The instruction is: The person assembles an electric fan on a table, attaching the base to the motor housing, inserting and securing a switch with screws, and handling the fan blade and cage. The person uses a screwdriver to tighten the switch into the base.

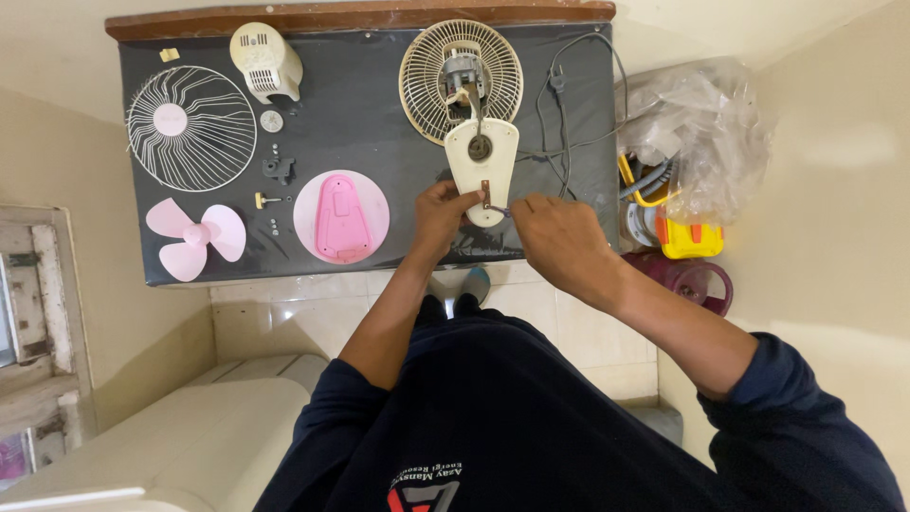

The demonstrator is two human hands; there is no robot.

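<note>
Black matting covers the desk, and on it a small fan lies taken apart around its cream stand body, which serves as the landmark. Judging by the spread, dismantling is well along: the white front grille lies far left of the body, the pink blade below that grille, the pink round base just left of the body, the cream motor cover up and to the left. What looks left is the body itself, joined to the rear grille and motor at its far end. Its long axis runs away from the person, narrow end nearest them. The left hand is closed on that near end, steadying it; the right hand pinches a slim tool whose tip touches the body's lower edge. Small screws lie between the front grille and the pink base.
</note>
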